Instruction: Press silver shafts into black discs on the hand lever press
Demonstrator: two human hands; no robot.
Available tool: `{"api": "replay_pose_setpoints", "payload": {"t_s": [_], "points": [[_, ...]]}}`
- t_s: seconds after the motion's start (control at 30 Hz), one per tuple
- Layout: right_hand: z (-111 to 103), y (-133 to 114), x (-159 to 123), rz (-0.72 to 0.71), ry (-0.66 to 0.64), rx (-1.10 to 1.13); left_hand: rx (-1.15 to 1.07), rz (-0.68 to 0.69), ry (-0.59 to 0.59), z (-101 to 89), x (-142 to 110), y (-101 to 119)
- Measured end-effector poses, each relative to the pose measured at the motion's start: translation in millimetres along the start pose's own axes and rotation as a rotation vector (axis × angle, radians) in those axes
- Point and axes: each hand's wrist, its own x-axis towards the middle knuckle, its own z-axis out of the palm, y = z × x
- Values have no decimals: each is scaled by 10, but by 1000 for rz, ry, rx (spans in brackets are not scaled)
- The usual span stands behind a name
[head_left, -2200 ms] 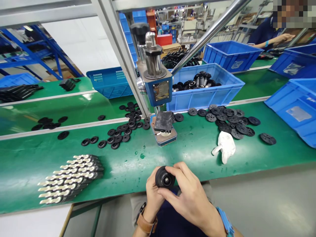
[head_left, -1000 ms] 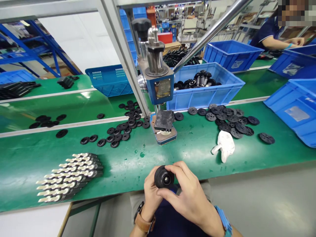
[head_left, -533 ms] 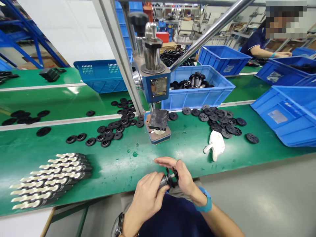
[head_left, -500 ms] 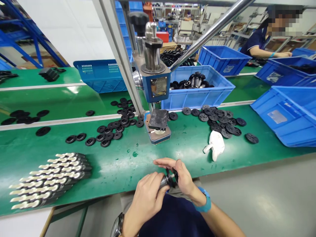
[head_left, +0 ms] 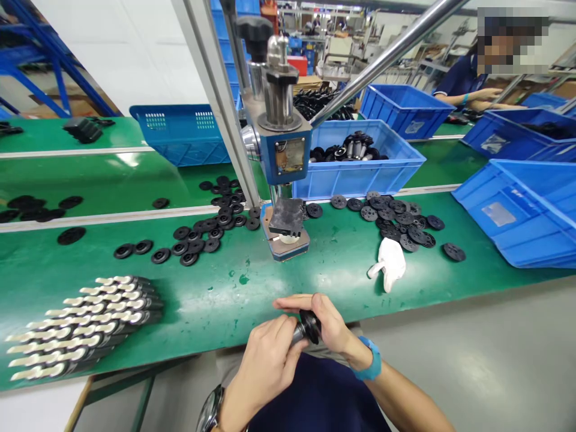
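My left hand (head_left: 269, 351) is closed around a grey cylindrical part (head_left: 297, 333) above the table's front edge, hiding much of it. Black round discs (head_left: 310, 326) sit at the part's right end. Against that end rests the palm of my right hand (head_left: 332, 327), its fingers stretched out flat to the left. How the discs sit on the part is partly covered by this hand. Beyond both hands stands a small blue press (head_left: 288, 153), with a black block (head_left: 287, 217) above its base.
Rows of dark cylinders with white stems (head_left: 90, 330) stand at left. Loose black rings (head_left: 195, 240) and ribbed discs (head_left: 400, 219) lie left and right of the press. A white glove (head_left: 390, 261) and blue bins (head_left: 360, 180) are at right; a co-worker (head_left: 463, 84) is behind.
The gap between the discs at the part's right end has closed. My right palm has come against them, moving slightly left. My left hand keeps its grip.
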Motion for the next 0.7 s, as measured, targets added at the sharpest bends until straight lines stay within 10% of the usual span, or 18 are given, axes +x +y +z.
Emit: {"api": "replay_pose_setpoints", "payload": {"t_s": [0.3,0.7], "points": [[-36,-169,47,-110,6,78,-500,-192,42,104,44,-222],[2,-168,-57,-375,-133,-520,-1032,-496,176,265,12,-177]]}}
